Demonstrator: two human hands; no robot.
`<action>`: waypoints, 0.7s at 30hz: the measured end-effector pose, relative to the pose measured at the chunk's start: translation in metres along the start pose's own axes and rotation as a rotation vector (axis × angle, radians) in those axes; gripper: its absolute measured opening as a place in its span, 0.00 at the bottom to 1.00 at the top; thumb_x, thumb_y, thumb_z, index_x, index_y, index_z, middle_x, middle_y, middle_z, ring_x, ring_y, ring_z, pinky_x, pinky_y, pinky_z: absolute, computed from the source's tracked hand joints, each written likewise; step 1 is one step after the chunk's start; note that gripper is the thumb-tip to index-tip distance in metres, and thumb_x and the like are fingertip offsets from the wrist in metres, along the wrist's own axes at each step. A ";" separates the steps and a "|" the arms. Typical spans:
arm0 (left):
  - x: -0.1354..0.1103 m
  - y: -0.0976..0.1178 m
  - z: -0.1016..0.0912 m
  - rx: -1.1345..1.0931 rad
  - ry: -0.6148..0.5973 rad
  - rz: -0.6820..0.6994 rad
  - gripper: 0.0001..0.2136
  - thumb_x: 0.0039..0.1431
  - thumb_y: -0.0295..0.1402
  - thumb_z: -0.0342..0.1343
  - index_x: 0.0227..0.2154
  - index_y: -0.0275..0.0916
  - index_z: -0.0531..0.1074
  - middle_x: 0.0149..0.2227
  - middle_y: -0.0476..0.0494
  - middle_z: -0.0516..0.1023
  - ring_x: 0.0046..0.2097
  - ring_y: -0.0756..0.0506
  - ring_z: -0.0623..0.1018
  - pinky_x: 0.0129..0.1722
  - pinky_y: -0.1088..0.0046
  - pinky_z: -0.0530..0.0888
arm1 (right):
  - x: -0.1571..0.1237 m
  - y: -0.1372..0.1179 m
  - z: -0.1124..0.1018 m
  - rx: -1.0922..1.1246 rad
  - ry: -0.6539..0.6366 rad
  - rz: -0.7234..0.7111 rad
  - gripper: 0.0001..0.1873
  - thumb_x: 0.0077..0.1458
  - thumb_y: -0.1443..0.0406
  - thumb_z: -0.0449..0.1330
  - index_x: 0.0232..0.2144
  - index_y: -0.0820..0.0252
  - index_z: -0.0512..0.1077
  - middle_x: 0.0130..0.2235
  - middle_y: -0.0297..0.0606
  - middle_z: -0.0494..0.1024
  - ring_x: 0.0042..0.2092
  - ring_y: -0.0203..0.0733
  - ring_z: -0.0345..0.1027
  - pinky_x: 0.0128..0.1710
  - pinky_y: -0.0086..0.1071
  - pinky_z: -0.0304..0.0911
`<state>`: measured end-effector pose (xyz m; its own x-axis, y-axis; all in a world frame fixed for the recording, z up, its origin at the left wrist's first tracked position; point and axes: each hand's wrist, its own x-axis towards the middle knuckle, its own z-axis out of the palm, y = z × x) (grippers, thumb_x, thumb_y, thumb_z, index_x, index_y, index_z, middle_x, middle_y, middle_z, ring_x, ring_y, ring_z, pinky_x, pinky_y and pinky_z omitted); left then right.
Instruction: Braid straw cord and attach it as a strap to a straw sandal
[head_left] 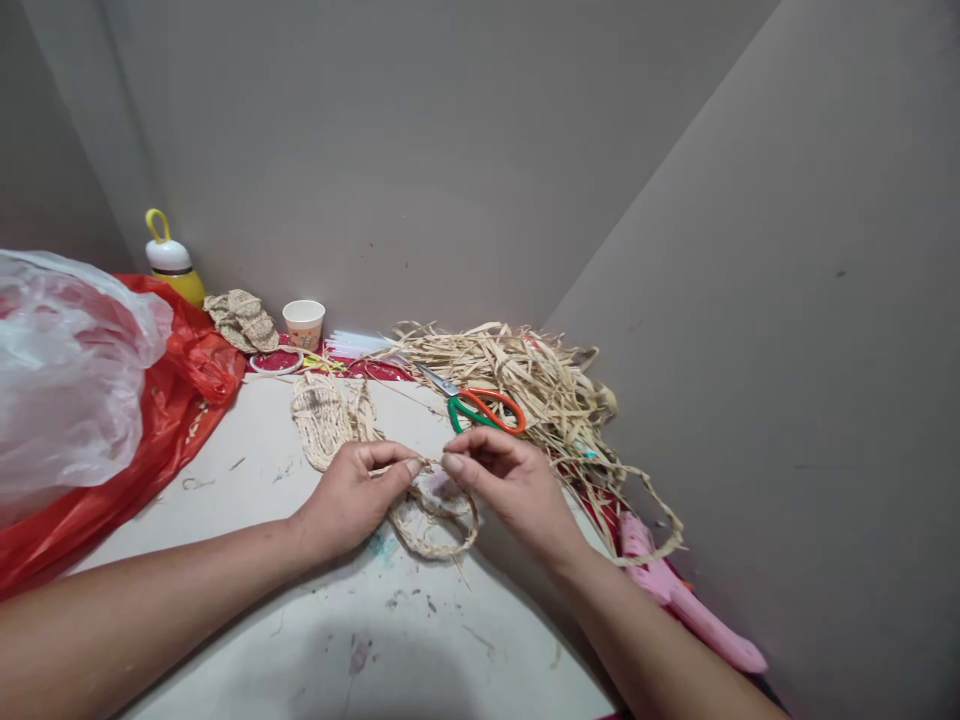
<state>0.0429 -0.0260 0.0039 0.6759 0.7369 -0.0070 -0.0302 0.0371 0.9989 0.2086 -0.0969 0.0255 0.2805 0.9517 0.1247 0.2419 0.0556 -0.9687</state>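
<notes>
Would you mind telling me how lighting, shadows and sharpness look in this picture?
Head view: muted light on the grey wall; a broad, soft-edged shadow on the near tabletop; whitish sheen on the plastic bag; no obvious motion blur on the left hand, right hand or scissors.

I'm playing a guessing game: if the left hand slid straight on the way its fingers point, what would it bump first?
Probably the right hand, just across a bit of the braided cord; depth is hard to judge, so it might slip past.
</notes>
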 end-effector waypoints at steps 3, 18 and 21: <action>0.001 0.000 0.000 0.000 -0.018 -0.005 0.12 0.56 0.38 0.55 0.31 0.35 0.77 0.14 0.56 0.61 0.17 0.55 0.56 0.21 0.78 0.57 | -0.001 0.003 -0.001 -0.058 -0.064 -0.005 0.14 0.48 0.55 0.64 0.25 0.61 0.70 0.23 0.31 0.68 0.25 0.34 0.61 0.27 0.29 0.59; 0.003 0.006 -0.005 -0.032 -0.059 -0.002 0.11 0.53 0.39 0.58 0.28 0.34 0.76 0.21 0.50 0.70 0.21 0.55 0.61 0.21 0.77 0.58 | -0.006 0.005 0.005 -0.054 -0.150 -0.094 0.13 0.59 0.56 0.53 0.28 0.57 0.62 0.25 0.28 0.58 0.27 0.34 0.51 0.26 0.28 0.52; 0.008 0.007 -0.008 -0.145 0.089 -0.015 0.10 0.51 0.38 0.60 0.27 0.35 0.74 0.22 0.50 0.71 0.20 0.56 0.60 0.20 0.77 0.56 | 0.000 0.001 -0.001 0.270 -0.044 -0.021 0.14 0.55 0.55 0.58 0.27 0.56 0.61 0.24 0.26 0.57 0.25 0.32 0.50 0.24 0.26 0.52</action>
<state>0.0419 -0.0146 0.0104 0.6094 0.7922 -0.0322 -0.1312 0.1408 0.9813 0.2101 -0.0968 0.0248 0.2363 0.9614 0.1412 -0.0112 0.1480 -0.9889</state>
